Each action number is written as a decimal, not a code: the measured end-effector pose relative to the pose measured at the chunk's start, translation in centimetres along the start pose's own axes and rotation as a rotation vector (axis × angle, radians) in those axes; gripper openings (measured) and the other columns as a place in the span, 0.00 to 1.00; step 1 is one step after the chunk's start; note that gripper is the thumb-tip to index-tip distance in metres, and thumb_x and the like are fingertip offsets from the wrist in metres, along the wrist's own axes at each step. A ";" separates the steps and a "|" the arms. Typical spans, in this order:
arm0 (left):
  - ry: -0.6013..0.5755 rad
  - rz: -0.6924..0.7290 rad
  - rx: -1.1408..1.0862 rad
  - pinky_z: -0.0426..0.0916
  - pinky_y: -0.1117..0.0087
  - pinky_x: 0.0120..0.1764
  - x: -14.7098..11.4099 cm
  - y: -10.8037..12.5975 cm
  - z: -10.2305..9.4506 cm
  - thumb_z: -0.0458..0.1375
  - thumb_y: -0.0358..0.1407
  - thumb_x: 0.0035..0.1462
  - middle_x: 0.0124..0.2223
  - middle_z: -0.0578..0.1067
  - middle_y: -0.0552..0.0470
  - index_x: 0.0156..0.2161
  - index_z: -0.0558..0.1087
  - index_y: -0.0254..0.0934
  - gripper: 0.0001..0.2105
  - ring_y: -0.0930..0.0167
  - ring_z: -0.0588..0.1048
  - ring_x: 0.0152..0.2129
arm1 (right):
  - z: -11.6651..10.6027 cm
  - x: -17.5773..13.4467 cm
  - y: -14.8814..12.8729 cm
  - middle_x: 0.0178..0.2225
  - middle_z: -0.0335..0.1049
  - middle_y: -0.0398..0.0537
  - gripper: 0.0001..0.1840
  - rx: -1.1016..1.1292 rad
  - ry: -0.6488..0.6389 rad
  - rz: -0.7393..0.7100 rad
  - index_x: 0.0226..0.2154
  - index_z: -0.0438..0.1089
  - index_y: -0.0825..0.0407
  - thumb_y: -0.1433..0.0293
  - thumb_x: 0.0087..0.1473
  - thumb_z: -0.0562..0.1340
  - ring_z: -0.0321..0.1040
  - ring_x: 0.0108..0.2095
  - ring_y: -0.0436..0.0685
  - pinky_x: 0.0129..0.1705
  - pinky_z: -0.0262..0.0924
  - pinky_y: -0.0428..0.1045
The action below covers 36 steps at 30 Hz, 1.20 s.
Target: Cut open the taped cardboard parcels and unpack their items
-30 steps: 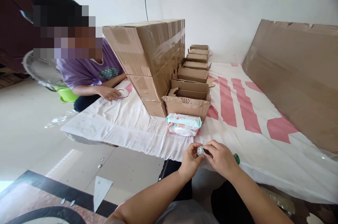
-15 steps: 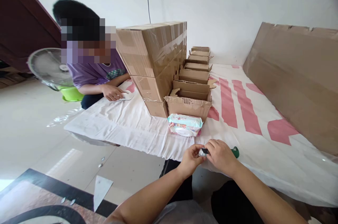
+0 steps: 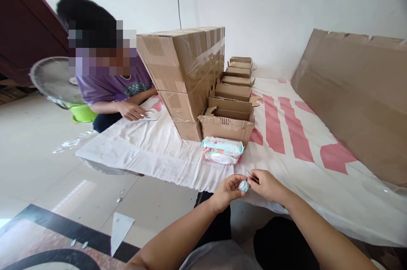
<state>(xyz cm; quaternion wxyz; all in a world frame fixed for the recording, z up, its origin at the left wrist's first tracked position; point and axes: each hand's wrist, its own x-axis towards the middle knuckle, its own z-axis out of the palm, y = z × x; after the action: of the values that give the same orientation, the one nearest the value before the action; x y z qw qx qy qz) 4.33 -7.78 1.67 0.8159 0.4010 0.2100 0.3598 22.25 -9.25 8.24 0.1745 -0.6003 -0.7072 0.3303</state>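
At the table's near edge, my left hand [image 3: 228,193] grips a small rounded white-and-teal object [image 3: 243,185] between thumb and fingers; its kind is unclear. Close beside it, my right hand [image 3: 265,184] is closed on a thin, dark, pointed tool [image 3: 253,176], whose narrow tip sticks out up and to the left. Most of this tool is covered by the fingers. Just beyond both hands lies a pack of wet wipes [image 3: 222,150], against the nearest open cardboard box [image 3: 227,129].
Open boxes stand in a row beside stacked taped cartons [image 3: 181,79]. A cardboard sheet [image 3: 352,100] leans at the right. Across the table, a person in a purple shirt [image 3: 101,87] handles a white flat piece [image 3: 151,115]. A fan [image 3: 55,79] and green basin [image 3: 82,112] are behind.
My right hand has shifted slightly right, off the small rounded object, which now shows more. The tool has turned so its thin tip shows. A green thing beside my right hand is out of sight.
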 end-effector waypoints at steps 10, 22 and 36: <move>-0.031 0.109 0.077 0.62 0.68 0.45 -1.1 0.8 1.1 0.71 0.32 0.42 0.45 0.72 0.49 0.45 0.76 0.40 0.21 0.66 0.70 0.44 | -0.1 -1.3 -0.6 0.22 0.60 0.38 0.07 0.223 -0.056 0.047 0.26 0.63 0.51 0.67 0.52 0.56 0.55 0.25 0.49 0.28 0.51 0.46; 0.007 0.020 -0.109 0.65 0.70 0.42 -2.1 1.2 2.9 0.73 0.31 0.40 0.36 0.77 0.51 0.42 0.74 0.35 0.21 0.72 0.75 0.34 | -0.5 -2.6 -1.5 0.24 0.66 0.41 0.07 0.338 -0.044 0.089 0.25 0.62 0.51 0.67 0.51 0.56 0.59 0.26 0.51 0.30 0.54 0.47; -0.085 -0.042 -0.169 0.68 0.64 0.44 -2.6 1.5 2.6 0.71 0.29 0.43 0.39 0.77 0.48 0.41 0.74 0.33 0.18 0.66 0.78 0.37 | -0.6 -3.3 -1.5 0.23 0.66 0.40 0.05 0.390 -0.086 0.087 0.25 0.61 0.50 0.68 0.50 0.56 0.62 0.26 0.51 0.31 0.55 0.47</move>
<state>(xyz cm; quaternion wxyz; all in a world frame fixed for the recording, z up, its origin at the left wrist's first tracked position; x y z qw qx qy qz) 3.66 -10.38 4.56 0.8623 0.3412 0.1525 0.3417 22.25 -12.37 10.18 0.2424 -0.5705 -0.6100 0.4937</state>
